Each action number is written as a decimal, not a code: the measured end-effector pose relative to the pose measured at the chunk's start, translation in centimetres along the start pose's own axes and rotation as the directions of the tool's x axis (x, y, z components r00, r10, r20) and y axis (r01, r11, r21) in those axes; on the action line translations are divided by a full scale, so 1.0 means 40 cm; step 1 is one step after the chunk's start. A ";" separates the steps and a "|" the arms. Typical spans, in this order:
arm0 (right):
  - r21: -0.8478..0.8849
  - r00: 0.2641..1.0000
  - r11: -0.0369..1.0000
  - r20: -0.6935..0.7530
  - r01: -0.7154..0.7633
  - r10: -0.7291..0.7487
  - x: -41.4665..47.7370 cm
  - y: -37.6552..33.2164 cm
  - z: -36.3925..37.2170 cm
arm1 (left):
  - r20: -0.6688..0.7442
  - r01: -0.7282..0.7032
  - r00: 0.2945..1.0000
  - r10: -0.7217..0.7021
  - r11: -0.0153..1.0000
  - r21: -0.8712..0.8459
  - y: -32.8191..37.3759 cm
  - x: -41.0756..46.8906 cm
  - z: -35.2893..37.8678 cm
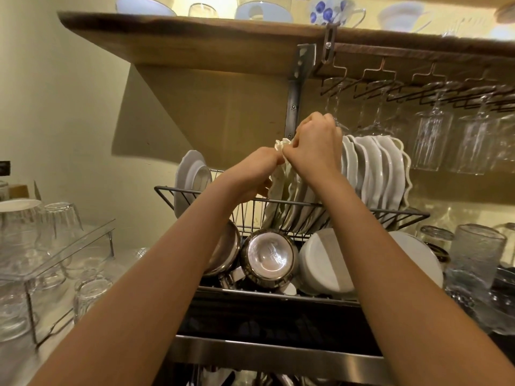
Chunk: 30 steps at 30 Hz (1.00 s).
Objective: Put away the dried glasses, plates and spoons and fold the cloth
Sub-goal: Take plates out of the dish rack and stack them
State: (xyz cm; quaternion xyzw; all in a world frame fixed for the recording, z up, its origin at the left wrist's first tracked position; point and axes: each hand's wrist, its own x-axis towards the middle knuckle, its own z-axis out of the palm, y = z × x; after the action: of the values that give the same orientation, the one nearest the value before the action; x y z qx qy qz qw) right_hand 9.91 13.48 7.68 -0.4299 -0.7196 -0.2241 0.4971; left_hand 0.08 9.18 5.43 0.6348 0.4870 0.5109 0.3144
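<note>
Wooden shelf (pixel 195 37), blue-flowered cup (pixel 328 11) on it, steel pot (pixel 269 256) upturned below, metal bracket (pixel 295 90)

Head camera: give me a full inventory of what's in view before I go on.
wire rack: one, dark, centre
held scalloped plate: one, white, upright mid-rack, between both hands
scalloped plates: a row, white, upright in rack's right part
round plates: two, white, rack's left end
steel vessels: two, silver, upside down under the rack
bowl: one, white, upside down beside them
stemmed glasses: several, clear, hanging under the shelf
cups: several, white and blue-flowered, on the shelf
tumblers: many, clear, far left
textured glass: one, clear, far right
left hand: one, grips the held scalloped plate's left edge
right hand: one, grips its top
</note>
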 end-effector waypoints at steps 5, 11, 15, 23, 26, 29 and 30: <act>0.022 1.000 1.000 0.001 -0.003 0.003 0.003 -0.006 -0.002 | -0.006 -0.025 1.000 0.025 0.999 0.020 0.008 0.000 0.006; 0.035 1.000 0.999 -0.025 0.003 -0.002 0.017 -0.022 -0.004 | -0.052 -0.009 0.999 0.011 0.999 0.035 0.013 -0.002 0.012; 0.013 1.000 1.000 -0.013 0.013 -0.013 0.017 -0.021 -0.006 | -0.099 -0.042 0.994 0.039 0.999 -0.029 0.013 -0.003 0.010; 0.031 0.999 0.999 0.023 -0.034 0.033 0.004 0.000 -0.003 | -0.084 -0.039 0.996 0.038 0.999 -0.002 0.011 -0.006 0.011; 0.021 0.999 0.999 0.010 -0.047 0.047 0.001 0.008 0.002 | -0.078 -0.027 0.997 0.028 1.000 0.011 0.010 -0.008 0.010; 0.050 0.998 0.996 0.009 -0.068 0.067 -0.006 0.018 0.003 | -0.030 -0.037 0.999 0.037 0.999 0.015 0.007 -0.008 0.007; 0.064 0.998 0.996 0.013 -0.067 0.066 -0.010 0.021 0.002 | -0.012 -0.034 0.999 0.034 0.999 0.026 0.006 -0.009 0.008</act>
State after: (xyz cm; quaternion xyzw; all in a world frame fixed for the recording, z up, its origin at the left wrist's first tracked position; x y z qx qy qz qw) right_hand 10.62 13.82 7.21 -0.4387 -0.7144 -0.1816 0.5140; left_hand 0.46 8.78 5.44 0.6437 0.4845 0.5138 0.2947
